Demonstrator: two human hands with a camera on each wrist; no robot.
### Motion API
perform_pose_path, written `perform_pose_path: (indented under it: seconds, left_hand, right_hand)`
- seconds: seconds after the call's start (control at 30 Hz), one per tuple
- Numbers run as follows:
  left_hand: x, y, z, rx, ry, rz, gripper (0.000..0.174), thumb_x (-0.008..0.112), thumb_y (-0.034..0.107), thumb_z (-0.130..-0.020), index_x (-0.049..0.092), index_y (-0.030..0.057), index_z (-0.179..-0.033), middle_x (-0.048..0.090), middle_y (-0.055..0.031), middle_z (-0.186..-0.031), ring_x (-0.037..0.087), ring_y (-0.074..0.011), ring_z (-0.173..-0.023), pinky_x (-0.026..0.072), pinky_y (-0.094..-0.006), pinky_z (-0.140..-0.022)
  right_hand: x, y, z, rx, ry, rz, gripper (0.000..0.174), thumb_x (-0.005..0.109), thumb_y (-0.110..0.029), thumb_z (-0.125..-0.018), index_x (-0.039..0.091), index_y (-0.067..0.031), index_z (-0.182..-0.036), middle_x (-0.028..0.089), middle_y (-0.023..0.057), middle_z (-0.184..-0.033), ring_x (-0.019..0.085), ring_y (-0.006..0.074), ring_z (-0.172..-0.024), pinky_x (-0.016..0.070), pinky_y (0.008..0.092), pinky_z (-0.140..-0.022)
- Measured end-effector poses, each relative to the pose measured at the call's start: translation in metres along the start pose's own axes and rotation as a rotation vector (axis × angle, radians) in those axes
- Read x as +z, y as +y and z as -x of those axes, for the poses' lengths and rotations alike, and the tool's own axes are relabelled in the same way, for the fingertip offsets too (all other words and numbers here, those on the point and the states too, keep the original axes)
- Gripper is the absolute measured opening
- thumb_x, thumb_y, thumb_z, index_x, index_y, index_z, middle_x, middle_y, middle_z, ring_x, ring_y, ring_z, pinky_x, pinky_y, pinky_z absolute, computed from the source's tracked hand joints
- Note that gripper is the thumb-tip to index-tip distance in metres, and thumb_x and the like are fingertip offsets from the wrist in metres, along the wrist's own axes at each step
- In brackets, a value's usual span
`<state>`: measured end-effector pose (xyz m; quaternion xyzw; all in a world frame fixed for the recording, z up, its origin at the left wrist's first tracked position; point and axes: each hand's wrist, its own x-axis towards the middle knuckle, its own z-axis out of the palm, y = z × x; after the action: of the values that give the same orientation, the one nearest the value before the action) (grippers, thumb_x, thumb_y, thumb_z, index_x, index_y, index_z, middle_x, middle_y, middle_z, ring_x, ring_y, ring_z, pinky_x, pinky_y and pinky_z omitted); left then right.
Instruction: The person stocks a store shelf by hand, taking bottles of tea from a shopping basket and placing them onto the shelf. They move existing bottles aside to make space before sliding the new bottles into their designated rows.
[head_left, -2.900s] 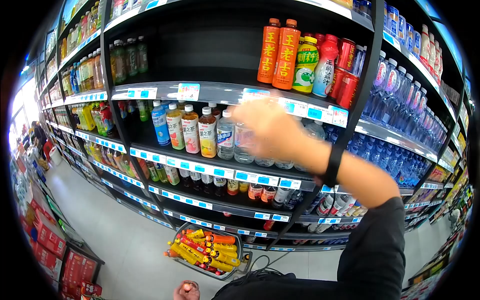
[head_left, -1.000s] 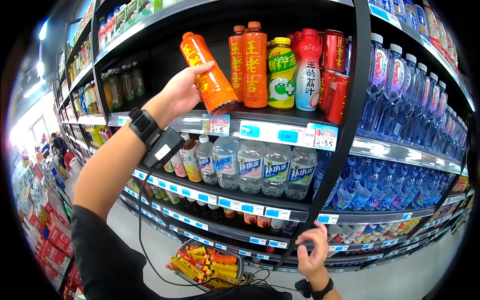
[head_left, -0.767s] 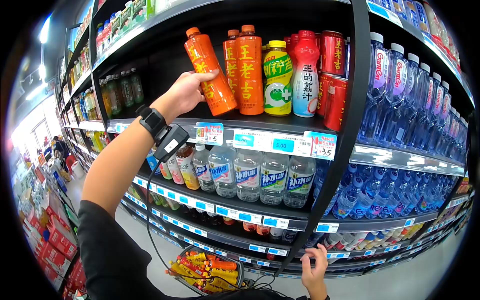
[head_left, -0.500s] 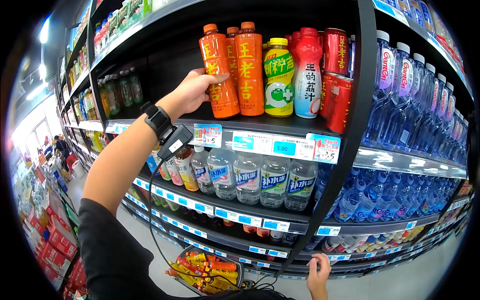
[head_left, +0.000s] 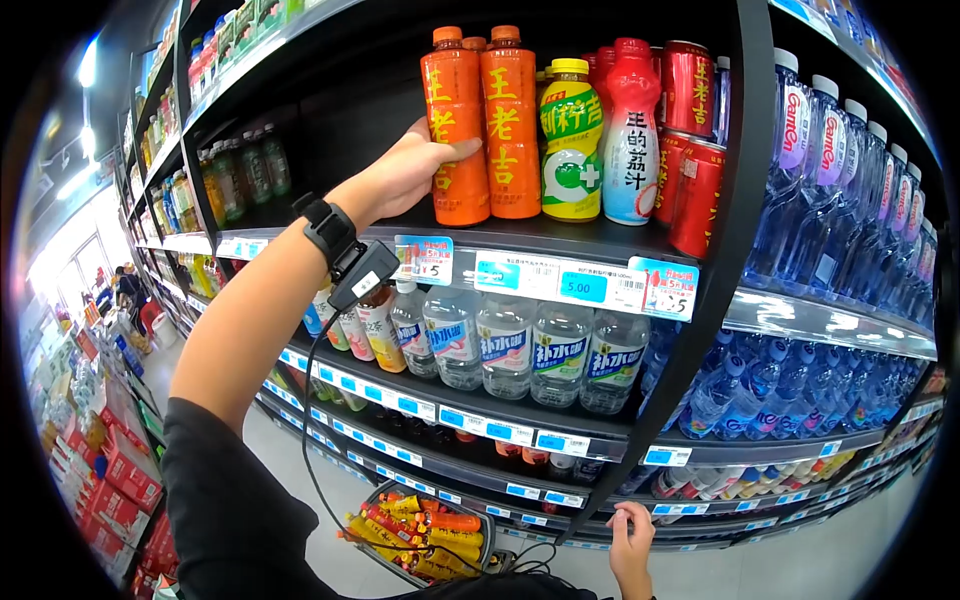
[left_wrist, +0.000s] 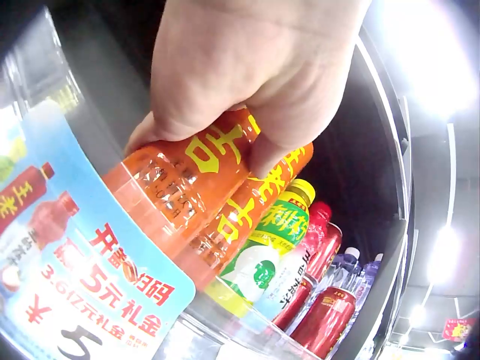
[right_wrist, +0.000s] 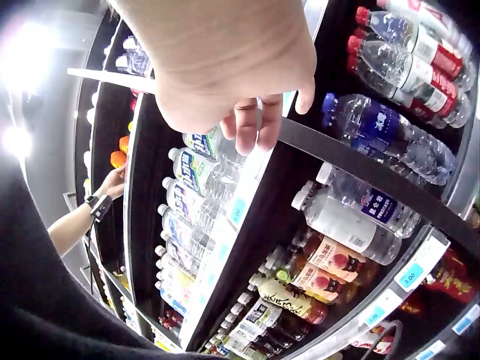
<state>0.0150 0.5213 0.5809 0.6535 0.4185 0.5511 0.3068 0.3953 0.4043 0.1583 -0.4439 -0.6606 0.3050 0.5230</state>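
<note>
My left hand (head_left: 408, 170) grips an orange drink bottle (head_left: 455, 95) with yellow lettering, thumb across its front. The bottle stands upright at the front of the upper shelf, close beside a matching orange bottle (head_left: 514, 150), with another cap showing behind. From the left wrist view, the fingers wrap the held bottle (left_wrist: 176, 180) from behind. To the right stand a yellow-green bottle (head_left: 572, 150) and a pink-and-blue bottle (head_left: 632, 140). My right hand (head_left: 630, 540) hangs low before the lower shelves, fingers loosely bent and holding nothing; the right wrist view shows the same hand (right_wrist: 232, 75).
Red cans (head_left: 690, 190) are stacked by the black shelf post (head_left: 700, 340). Price tags (head_left: 583, 285) line the shelf edge. Clear water bottles (head_left: 505, 345) fill the shelf below. A basket (head_left: 487, 545) of yellow, orange and red bottles sits on the floor; a cable (head_left: 312, 440) trails from my left wrist.
My right arm has withdrawn from the shelf. My left hand has brought the orange bottle rightward and stood it upright from a tilt, alongside the matching ones. The right hand has dropped lower.
</note>
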Motion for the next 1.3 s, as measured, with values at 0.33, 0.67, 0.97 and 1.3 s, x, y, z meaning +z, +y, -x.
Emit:
perform_pose_path:
  seconds: [0.33, 0.67, 0.97, 1.3]
  left_hand:
    - [0.002, -0.014, 0.000, 0.011, 0.059, 0.007, 0.063, 0.064, 0.018, -0.093, 0.026, 0.0021, -0.141, 0.045, -0.0156, -0.139, 0.045, -0.0262, -0.130, 0.0401, -0.0407, -0.109]
    - [-0.001, -0.010, 0.013, -0.165, -0.066, -0.210, 0.070, 0.066, 0.036, -0.092, 0.029, 0.0086, -0.145, 0.047, -0.0101, -0.139, 0.049, -0.0225, -0.128, 0.0423, -0.0406, -0.105]
    - [-0.005, -0.014, -0.018, -0.162, 0.191, 0.336, 0.058, 0.025, 0.049, -0.103, 0.042, 0.0085, -0.141, 0.048, -0.0110, -0.140, 0.046, -0.0264, -0.129, 0.0306, -0.0451, -0.112]
    - [-0.016, -0.010, -0.040, -0.174, 0.135, 0.317, 0.052, 0.026, 0.045, -0.104, 0.048, 0.0073, -0.132, 0.052, -0.0122, -0.135, 0.049, -0.0261, -0.125, 0.0327, -0.0473, -0.111]
  right_hand:
    - [0.013, -0.002, 0.009, -0.055, -0.071, 0.028, 0.015, 0.055, -0.011, -0.092, 0.064, -0.0002, -0.096, 0.062, 0.0068, -0.070, 0.060, 0.0173, -0.072, 0.0455, 0.0321, -0.073]
    - [0.029, 0.009, 0.027, 0.172, -0.163, -0.079, 0.013, 0.058, -0.014, -0.091, 0.065, -0.0032, -0.095, 0.065, 0.0056, -0.072, 0.060, 0.0235, -0.084, 0.0423, 0.0387, -0.089]
    - [0.040, 0.008, -0.017, 0.118, -0.319, -0.094, 0.014, 0.059, -0.014, -0.091, 0.066, -0.0022, -0.093, 0.065, 0.0070, -0.075, 0.060, 0.0234, -0.081, 0.0443, 0.0351, -0.081]
    - [0.063, 0.026, -0.032, -0.004, -0.361, -0.113, 0.016, 0.055, -0.011, -0.094, 0.063, 0.0029, -0.094, 0.064, 0.0102, -0.076, 0.063, 0.0171, -0.071, 0.0482, 0.0294, -0.069]
